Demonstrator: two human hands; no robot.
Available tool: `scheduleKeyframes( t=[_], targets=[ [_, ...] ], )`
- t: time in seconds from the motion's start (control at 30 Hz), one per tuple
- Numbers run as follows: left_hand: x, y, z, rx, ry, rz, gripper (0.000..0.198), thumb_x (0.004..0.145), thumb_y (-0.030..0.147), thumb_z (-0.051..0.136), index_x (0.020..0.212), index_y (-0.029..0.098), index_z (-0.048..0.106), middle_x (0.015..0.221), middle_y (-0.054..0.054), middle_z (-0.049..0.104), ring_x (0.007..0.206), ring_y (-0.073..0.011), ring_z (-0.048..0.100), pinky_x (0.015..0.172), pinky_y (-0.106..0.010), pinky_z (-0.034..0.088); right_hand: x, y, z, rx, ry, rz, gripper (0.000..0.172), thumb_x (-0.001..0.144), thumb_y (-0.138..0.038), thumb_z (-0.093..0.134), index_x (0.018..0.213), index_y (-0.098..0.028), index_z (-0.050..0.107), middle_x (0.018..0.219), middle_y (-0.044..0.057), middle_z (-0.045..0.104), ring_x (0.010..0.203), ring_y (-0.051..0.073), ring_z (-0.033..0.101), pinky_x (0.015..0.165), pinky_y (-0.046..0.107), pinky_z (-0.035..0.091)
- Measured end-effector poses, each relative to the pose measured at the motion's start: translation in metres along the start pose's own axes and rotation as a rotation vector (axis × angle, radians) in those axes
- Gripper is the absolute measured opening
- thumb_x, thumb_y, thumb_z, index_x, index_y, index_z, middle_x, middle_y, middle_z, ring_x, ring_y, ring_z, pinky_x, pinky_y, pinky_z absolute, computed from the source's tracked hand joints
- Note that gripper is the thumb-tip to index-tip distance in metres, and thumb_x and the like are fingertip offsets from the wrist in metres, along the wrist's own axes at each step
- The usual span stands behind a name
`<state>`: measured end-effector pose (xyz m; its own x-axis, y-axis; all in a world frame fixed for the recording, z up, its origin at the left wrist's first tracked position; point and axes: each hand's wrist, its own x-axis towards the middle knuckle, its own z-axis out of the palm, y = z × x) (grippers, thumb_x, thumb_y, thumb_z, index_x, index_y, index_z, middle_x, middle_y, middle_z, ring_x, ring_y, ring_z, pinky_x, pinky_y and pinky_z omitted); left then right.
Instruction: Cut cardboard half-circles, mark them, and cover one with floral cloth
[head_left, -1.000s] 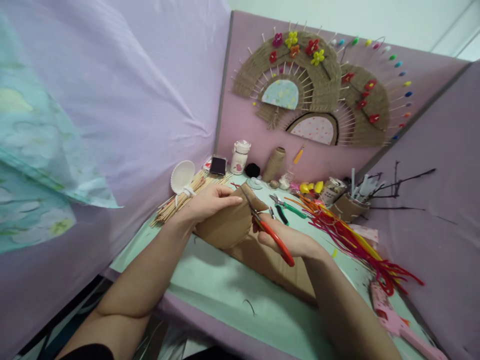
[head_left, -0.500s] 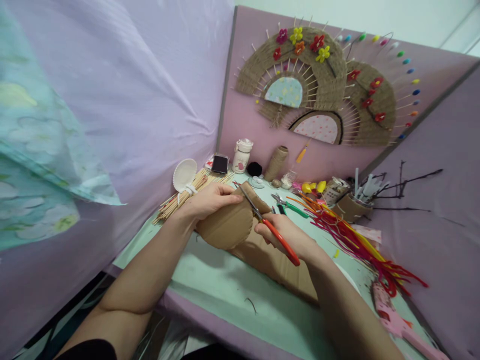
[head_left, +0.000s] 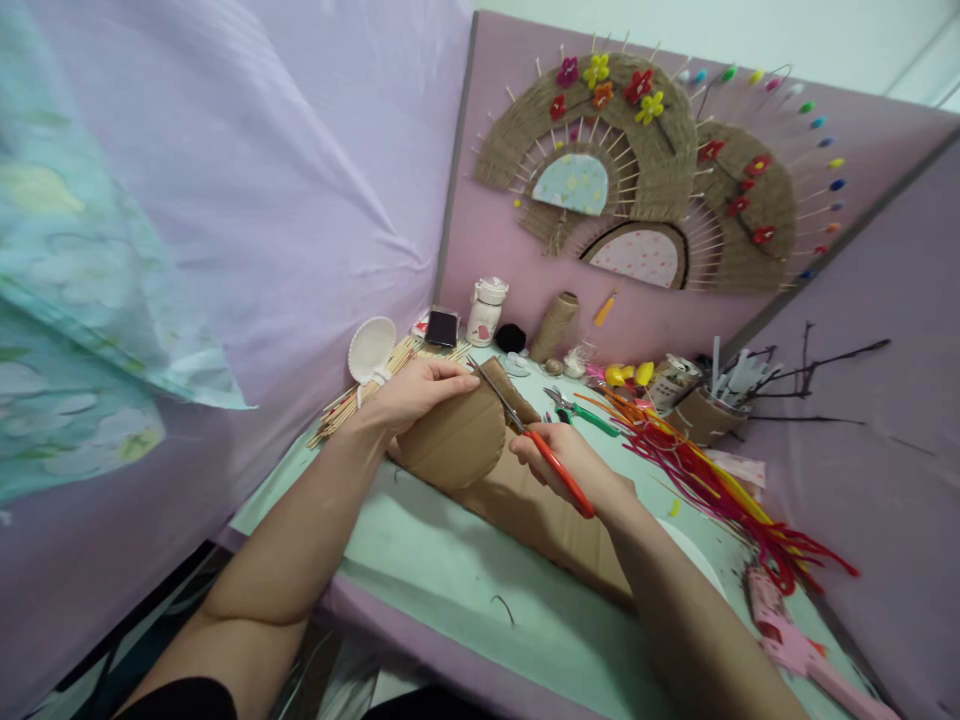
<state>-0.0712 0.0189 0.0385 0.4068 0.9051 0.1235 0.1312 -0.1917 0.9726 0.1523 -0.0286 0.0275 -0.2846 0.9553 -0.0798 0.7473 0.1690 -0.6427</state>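
Observation:
My left hand [head_left: 427, 390] grips the upper edge of a rounded piece of cardboard [head_left: 454, 440], thumb on top. My right hand [head_left: 559, 462] is closed around the red handles of a pair of scissors [head_left: 559, 470]. The scissor blades point up and left along the cardboard's right edge, near my left fingertips. Just beyond the blades is a strip of cardboard [head_left: 510, 390]. A larger sheet of cardboard [head_left: 559, 530] lies on the table below both hands.
Bundled sticks [head_left: 360, 400] lie at left. Green-handled pliers [head_left: 589, 415] and colourful pipe cleaners [head_left: 705, 470] are to the right, with a pink glue gun [head_left: 795, 640] nearer me. A twine spool [head_left: 555, 325] and a white jar [head_left: 487, 312] stand at the back. Woven fans [head_left: 652, 130] hang on the board.
The rounded cardboard has tilted and risen slightly in my left hand. The scissors and my right hand have shifted a little up and left.

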Motion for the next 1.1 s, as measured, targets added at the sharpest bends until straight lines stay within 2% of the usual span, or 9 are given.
scheduleKeyframes(
  t=[0.1,0.3,0.6,0.77,0.9,0.97,1.1],
  targets=[
    [0.001,-0.001,0.001,0.102,0.012,0.042,0.035,0.078,0.049,0.063,0.072,0.014,0.067,0.07,0.0,0.063,0.066,-0.0133,0.054,0.06,-0.023,0.039,0.0,0.005,0.001,-0.061,0.008,-0.043,0.027,0.084,-0.04,0.051,0.066,-0.019,0.05,0.058,-0.001,0.054,0.052,0.012,0.046,0.049,0.024,0.029],
    [0.003,-0.006,0.011,0.168,-0.103,0.1,0.034,0.081,0.046,0.059,0.074,0.015,0.07,0.072,0.0,0.064,0.069,-0.0144,0.055,0.061,-0.023,0.04,-0.002,0.01,0.005,-0.088,-0.035,-0.157,0.022,0.084,-0.038,0.055,0.074,-0.019,0.05,0.072,0.001,0.06,0.059,0.013,0.048,0.054,0.025,0.034],
    [0.001,-0.009,0.028,0.068,-0.121,-0.047,0.036,0.077,0.052,0.063,0.074,0.016,0.069,0.071,-0.001,0.065,0.064,-0.0149,0.055,0.055,-0.023,0.039,-0.025,0.005,0.009,0.064,0.026,0.053,0.036,0.087,-0.041,0.047,0.058,-0.02,0.045,0.052,-0.002,0.05,0.05,0.012,0.042,0.048,0.025,0.03],
    [0.004,-0.011,0.037,0.077,-0.182,-0.033,0.038,0.078,0.052,0.061,0.076,0.016,0.071,0.074,-0.002,0.067,0.067,-0.0151,0.056,0.059,-0.024,0.04,-0.035,0.015,0.024,0.232,0.05,0.126,0.037,0.088,-0.042,0.042,0.057,-0.021,0.042,0.047,-0.004,0.042,0.043,0.01,0.035,0.044,0.024,0.027],
    [0.006,-0.012,0.04,0.107,-0.219,-0.057,0.038,0.077,0.053,0.061,0.075,0.015,0.07,0.074,-0.001,0.066,0.067,-0.0152,0.056,0.061,-0.024,0.04,-0.038,0.026,0.029,0.429,0.026,0.224,0.035,0.086,-0.044,0.041,0.061,-0.021,0.045,0.044,-0.004,0.043,0.036,0.01,0.035,0.037,0.023,0.026],
    [0.006,-0.012,0.042,0.112,-0.246,-0.084,0.037,0.077,0.052,0.061,0.074,0.016,0.069,0.071,-0.001,0.066,0.065,-0.015,0.055,0.06,-0.024,0.039,-0.036,0.033,0.027,0.51,0.049,0.209,0.033,0.085,-0.046,0.041,0.064,-0.021,0.047,0.045,-0.004,0.045,0.036,0.01,0.037,0.036,0.023,0.029],
    [0.008,-0.014,0.046,0.201,-0.295,-0.051,0.035,0.077,0.051,0.061,0.073,0.017,0.07,0.073,0.0,0.067,0.068,-0.0156,0.056,0.061,-0.024,0.039,-0.03,0.046,0.026,0.565,0.181,0.049,0.025,0.081,-0.043,0.053,0.072,-0.02,0.05,0.053,-0.004,0.05,0.043,0.01,0.043,0.043,0.022,0.035]
  ],
)
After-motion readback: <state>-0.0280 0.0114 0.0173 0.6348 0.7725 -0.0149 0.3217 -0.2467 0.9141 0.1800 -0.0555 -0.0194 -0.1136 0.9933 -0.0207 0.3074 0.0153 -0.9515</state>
